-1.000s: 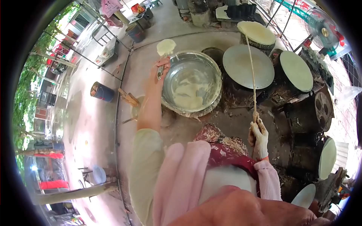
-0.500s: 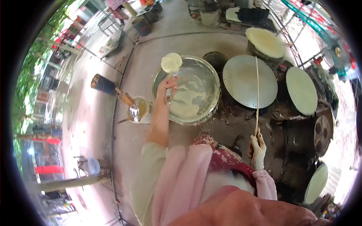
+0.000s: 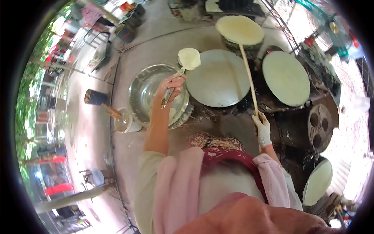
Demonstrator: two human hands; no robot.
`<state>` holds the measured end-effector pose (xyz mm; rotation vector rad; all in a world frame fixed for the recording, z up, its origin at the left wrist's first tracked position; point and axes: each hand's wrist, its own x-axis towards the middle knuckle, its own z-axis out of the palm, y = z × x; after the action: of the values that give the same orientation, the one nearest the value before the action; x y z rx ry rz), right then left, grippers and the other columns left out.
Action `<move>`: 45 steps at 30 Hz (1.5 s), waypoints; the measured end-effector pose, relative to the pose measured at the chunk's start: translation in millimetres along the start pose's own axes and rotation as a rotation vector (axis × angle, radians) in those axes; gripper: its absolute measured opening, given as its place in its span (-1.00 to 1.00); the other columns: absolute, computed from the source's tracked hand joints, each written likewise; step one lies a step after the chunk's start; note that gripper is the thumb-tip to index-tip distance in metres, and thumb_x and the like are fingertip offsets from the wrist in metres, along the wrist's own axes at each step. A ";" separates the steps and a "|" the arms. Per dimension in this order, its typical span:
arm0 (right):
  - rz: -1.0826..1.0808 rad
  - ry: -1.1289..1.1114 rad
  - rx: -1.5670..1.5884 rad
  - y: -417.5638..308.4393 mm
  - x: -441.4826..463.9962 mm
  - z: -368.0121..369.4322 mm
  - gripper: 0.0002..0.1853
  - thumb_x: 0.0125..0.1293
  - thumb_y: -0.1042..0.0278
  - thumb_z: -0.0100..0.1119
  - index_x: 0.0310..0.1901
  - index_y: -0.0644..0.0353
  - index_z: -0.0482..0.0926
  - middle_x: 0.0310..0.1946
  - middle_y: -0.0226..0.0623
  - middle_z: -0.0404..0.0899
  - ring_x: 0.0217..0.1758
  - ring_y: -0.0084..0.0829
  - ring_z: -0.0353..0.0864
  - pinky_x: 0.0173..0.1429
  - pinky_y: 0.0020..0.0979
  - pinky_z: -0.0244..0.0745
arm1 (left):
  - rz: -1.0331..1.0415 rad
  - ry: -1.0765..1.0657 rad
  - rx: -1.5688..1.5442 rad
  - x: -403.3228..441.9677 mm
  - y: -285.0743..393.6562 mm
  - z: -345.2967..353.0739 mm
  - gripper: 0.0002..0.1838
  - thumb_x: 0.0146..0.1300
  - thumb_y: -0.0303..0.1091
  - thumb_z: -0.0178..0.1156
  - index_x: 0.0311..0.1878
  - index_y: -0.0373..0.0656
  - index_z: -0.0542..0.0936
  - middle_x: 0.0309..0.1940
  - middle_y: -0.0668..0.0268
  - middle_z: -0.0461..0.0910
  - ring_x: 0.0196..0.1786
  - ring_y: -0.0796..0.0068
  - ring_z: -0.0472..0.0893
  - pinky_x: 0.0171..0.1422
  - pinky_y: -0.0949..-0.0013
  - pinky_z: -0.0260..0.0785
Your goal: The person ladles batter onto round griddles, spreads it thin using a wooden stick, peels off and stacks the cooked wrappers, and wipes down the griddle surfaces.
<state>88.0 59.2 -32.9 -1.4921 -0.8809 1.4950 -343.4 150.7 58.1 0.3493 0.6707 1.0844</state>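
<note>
My left hand is closed around the handle of a ladle filled with pale batter. The ladle hangs over the near-left rim of a round, bare griddle. Below my left forearm sits a wide metal basin with batter smeared inside. In a white glove, my right hand grips a long thin wooden stick. The stick's far end reaches the edge of another griddle covered by a pale yellow sheet; whether they touch, I cannot tell.
Another pale sheet covers a griddle on the right. Lower right, a pale disc stands tilted near a stove plate with holes. A white bucket with wooden handles stands left of the basin. A person in pink is far off, upper left.
My left hand has carried the batter-filled ladle from above the basin rightward to the griddle's edge. The stick now slants left toward the far griddle. The whole view has shifted.
</note>
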 end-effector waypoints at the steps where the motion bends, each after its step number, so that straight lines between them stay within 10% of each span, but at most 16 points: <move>1: 0.039 0.004 -0.009 -4.7 4.5 -1.3 -0.57 0.35 0.30 0.27 0.20 0.24 0.51 -0.29 -0.59 0.51 -0.51 -0.81 0.23 -0.52 -0.70 0.10 | -0.095 -0.130 -0.080 21.3 -10.7 -3.1 -0.65 0.53 -0.27 -0.09 0.02 -0.46 0.41 -0.60 0.61 0.16 -0.68 0.84 0.23 -0.59 0.52 0.10; 4: 0.046 0.109 0.001 -2.5 17.8 3.2 -0.44 0.36 0.30 0.25 0.36 0.25 0.40 -0.04 -0.47 0.57 -0.39 -0.81 0.34 -0.43 -0.72 0.21 | -0.160 -0.145 0.094 78.6 -47.2 7.1 -0.63 0.52 -0.19 -0.06 0.01 -0.40 0.44 -0.59 0.58 0.20 -0.68 0.79 0.22 -0.55 0.51 0.14; 7: -0.055 0.149 0.094 22.7 45.5 11.1 -0.40 0.41 0.43 0.16 0.43 0.35 0.25 0.43 -0.23 0.30 0.40 -0.53 0.31 0.39 -0.58 0.20 | -0.062 0.036 0.365 130.6 -88.1 31.4 -0.61 0.48 -0.09 0.02 -0.04 -0.32 0.46 -0.57 0.54 0.29 -0.68 0.73 0.22 -0.54 0.48 0.15; 10: -0.225 0.231 0.030 30.3 63.7 33.9 -0.40 0.42 0.39 0.17 0.43 0.32 0.25 0.39 -0.24 0.38 0.38 -0.53 0.37 0.37 -0.57 0.24 | 0.060 0.168 0.671 167.4 -130.2 43.9 -0.55 0.41 0.02 0.11 -0.09 -0.28 0.47 -0.53 0.45 0.42 -0.65 0.63 0.29 -0.52 0.42 0.19; 12: -0.223 0.320 -0.476 37.3 72.8 45.1 -0.40 0.41 0.14 0.14 0.45 -0.03 0.28 0.08 -0.03 0.57 0.01 -0.27 0.63 0.08 -0.40 0.47 | 0.024 0.258 1.067 198.3 -152.3 22.7 -0.51 0.36 0.07 0.17 -0.12 -0.27 0.46 -0.49 0.37 0.49 -0.60 0.59 0.37 -0.49 0.36 0.25; 16: -0.111 0.380 -1.063 61.9 91.9 57.8 -0.55 0.44 -0.07 -0.05 0.27 -0.15 0.43 -0.30 0.02 0.59 -0.31 0.12 0.63 -0.22 0.05 0.52 | 0.811 0.516 1.856 228.9 -196.8 -40.3 -0.52 0.30 -0.05 0.20 0.03 -0.33 0.50 -0.43 0.05 0.66 -0.36 0.00 0.66 -0.20 0.04 0.48; 19: -0.076 0.394 -1.109 60.4 90.8 63.9 -0.63 0.43 -0.07 -0.02 0.07 -0.04 0.52 -0.31 0.01 0.60 -0.33 0.10 0.63 -0.24 0.07 0.51 | 0.293 0.474 1.808 195.4 -150.5 -28.2 -0.50 0.31 -0.12 0.16 0.14 -0.34 0.47 -0.24 -0.08 0.67 -0.12 -0.15 0.64 -0.04 -0.06 0.46; 22: 0.044 0.327 -1.000 53.8 99.0 70.6 -0.58 0.41 -0.08 0.01 0.14 -0.04 0.56 -0.22 0.06 0.64 -0.21 0.07 0.66 -0.12 -0.07 0.57 | 0.314 0.637 1.656 170.4 -112.1 -29.3 -0.45 0.33 -0.17 0.17 0.25 -0.34 0.40 -0.19 -0.08 0.66 -0.11 -0.14 0.64 -0.04 -0.04 0.46; 25: -0.014 0.318 -0.546 53.5 107.2 96.6 -0.53 0.39 -0.03 0.09 0.25 -0.02 0.54 -0.10 0.09 0.66 -0.05 -0.04 0.69 0.03 -0.29 0.56 | 1.005 0.597 1.685 152.8 -73.9 -47.4 -0.48 0.41 -0.21 0.09 0.30 -0.34 0.30 -0.09 -0.14 0.58 -0.09 -0.07 0.62 -0.05 0.01 0.49; 27: -0.104 0.293 -0.405 77.3 126.2 100.0 -0.49 0.37 0.01 0.13 0.30 -0.01 0.48 -0.06 0.09 0.65 0.02 -0.13 0.68 0.08 -0.37 0.52 | 1.374 0.580 1.682 142.8 -35.8 -44.2 -0.57 0.45 -0.27 0.06 0.25 -0.34 0.34 -0.35 0.10 0.57 -0.36 0.09 0.59 -0.24 0.13 0.47; 29: -0.081 0.311 -0.432 40.1 111.9 109.7 -0.47 0.36 0.09 0.19 0.32 0.03 0.45 -0.05 0.06 0.66 0.04 -0.30 0.70 0.08 -0.40 0.51 | 1.304 0.520 1.311 127.0 -13.1 -30.9 -0.64 0.48 -0.31 0.02 0.20 -0.33 0.38 -0.50 0.26 0.52 -0.53 0.28 0.52 -0.41 0.27 0.40; 31: -0.048 0.368 -0.516 31.0 106.3 96.5 -0.45 0.36 0.08 0.19 0.34 0.04 0.43 -0.05 0.05 0.66 0.04 -0.41 0.69 0.07 -0.42 0.51 | 0.776 0.405 0.613 102.9 -7.0 -22.7 -0.71 0.50 -0.35 -0.02 0.15 -0.31 0.40 -0.55 0.35 0.44 -0.61 0.50 0.42 -0.56 0.44 0.27; 34: -0.069 0.356 -0.374 66.8 120.0 100.0 -0.43 0.36 0.03 0.19 0.29 0.20 0.46 -0.08 0.02 0.69 0.03 -0.49 0.67 0.07 -0.41 0.49 | 0.559 0.217 0.512 81.7 -18.6 -48.7 -0.77 0.48 -0.25 0.06 0.04 -0.17 0.47 -0.46 0.46 0.37 -0.52 0.67 0.34 -0.48 0.52 0.25; 36: 0.103 0.189 -0.352 69.1 128.0 119.5 -0.42 0.35 0.01 0.20 0.26 0.25 0.49 -0.07 0.02 0.70 0.06 -0.52 0.64 0.09 -0.41 0.48 | 0.376 0.318 0.702 66.9 -24.6 -55.8 -0.81 0.50 -0.22 0.03 -0.08 -0.15 0.44 -0.50 0.50 0.33 -0.57 0.68 0.28 -0.54 0.50 0.18; 41: -0.282 0.396 -0.705 25.9 119.5 107.4 -0.57 0.36 0.06 0.15 0.23 -0.11 0.55 -0.13 0.01 0.66 -0.12 -0.01 0.67 -0.07 -0.24 0.55 | 0.261 0.495 0.627 30.8 -41.0 -101.5 -0.79 0.53 -0.22 -0.06 -0.14 -0.15 0.43 -0.54 0.50 0.32 -0.60 0.66 0.30 -0.58 0.48 0.07; 45: -0.039 0.238 -0.375 68.0 137.0 93.2 -0.49 0.36 0.14 0.22 0.27 0.22 0.49 0.00 -0.11 0.69 0.03 -0.49 0.65 0.12 -0.48 0.47 | 0.429 0.534 1.136 10.6 -54.7 -175.0 -0.71 0.49 -0.23 0.00 0.08 -0.23 0.44 -0.32 0.31 0.43 -0.40 0.54 0.44 -0.49 0.45 0.23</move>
<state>-3.5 162.5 -147.1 -1.8668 -1.0776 1.1338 -417.0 126.0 -108.3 1.2414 1.7387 1.1093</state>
